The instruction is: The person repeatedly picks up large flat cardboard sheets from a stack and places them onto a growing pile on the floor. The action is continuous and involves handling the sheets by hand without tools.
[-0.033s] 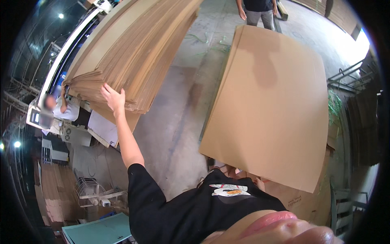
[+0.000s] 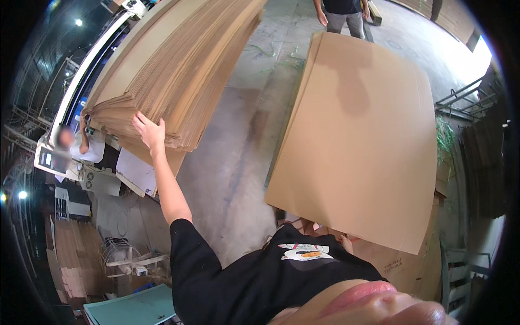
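Lead: What did I have on the left hand (image 2: 150,130)?

Operator: From my remote post I recorded it extended, fingers loosely parted and thumb set off to the side. It lay against the near end of a tall stack of corrugated cardboard sheets (image 2: 187,70), over the layered edges. I noted contact but no closed grip.

Lead: And the right hand (image 2: 345,244)?

Operator: Only a small part showed, just beside the lower edge of a large cardboard sheet (image 2: 360,146). Its fingers were hidden; I could not tell how far open it was or whether it had hold of the sheet.

Lead: Position of the cardboard?

Operator: The stack stood to the wearer's left. The sheet lay to the right, broad face up, with another layer visible along its left side. Bare concrete floor (image 2: 216,168) separated the two.

Lead: Other persons?

Operator: I logged two. A co-worker in a white top (image 2: 93,149) was at the stack's far-left corner, one arm raised to it. A person in grey trousers (image 2: 346,24) stood beyond the sheet's far edge, arms down.
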The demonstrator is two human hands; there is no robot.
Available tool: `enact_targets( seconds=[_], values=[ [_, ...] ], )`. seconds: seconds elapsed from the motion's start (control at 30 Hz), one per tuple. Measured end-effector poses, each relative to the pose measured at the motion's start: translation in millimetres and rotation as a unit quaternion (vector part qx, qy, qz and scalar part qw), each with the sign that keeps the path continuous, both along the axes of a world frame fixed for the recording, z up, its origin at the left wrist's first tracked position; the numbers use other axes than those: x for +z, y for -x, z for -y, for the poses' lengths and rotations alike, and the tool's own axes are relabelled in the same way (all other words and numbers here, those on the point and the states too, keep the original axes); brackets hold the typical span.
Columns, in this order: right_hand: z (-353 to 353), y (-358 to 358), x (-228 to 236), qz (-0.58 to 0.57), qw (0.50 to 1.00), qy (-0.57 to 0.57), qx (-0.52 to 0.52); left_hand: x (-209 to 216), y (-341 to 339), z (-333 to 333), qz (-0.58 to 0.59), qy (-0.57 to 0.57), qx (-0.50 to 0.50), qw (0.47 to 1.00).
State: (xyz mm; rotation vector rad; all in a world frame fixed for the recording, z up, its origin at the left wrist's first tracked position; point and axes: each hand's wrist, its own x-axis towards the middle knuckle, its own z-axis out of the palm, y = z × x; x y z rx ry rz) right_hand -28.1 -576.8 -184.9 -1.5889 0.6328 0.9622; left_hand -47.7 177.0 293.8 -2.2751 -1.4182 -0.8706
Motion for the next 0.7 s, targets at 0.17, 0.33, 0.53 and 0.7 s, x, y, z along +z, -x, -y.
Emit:
enact_targets(
  seconds=[0.17,0.33,0.53,0.7],
  values=[
    [-19,2,10,0.037,0.991,0.073,0.105,-6,1,-8,0.019,-0.03,-0.026,0.999],
    [-49,3,-4,0.237,0.923,0.113,0.281,3,-3,-8,0.037,-0.061,-0.069,0.995],
    [-118,22,15,0.151,0.961,0.139,0.186,1,2,-15,0.061,-0.088,-0.126,0.986],
    [-161,45,25,0.116,0.959,0.21,0.153,-10,11,-36,0.114,-0.136,-0.191,0.965]
  ],
)
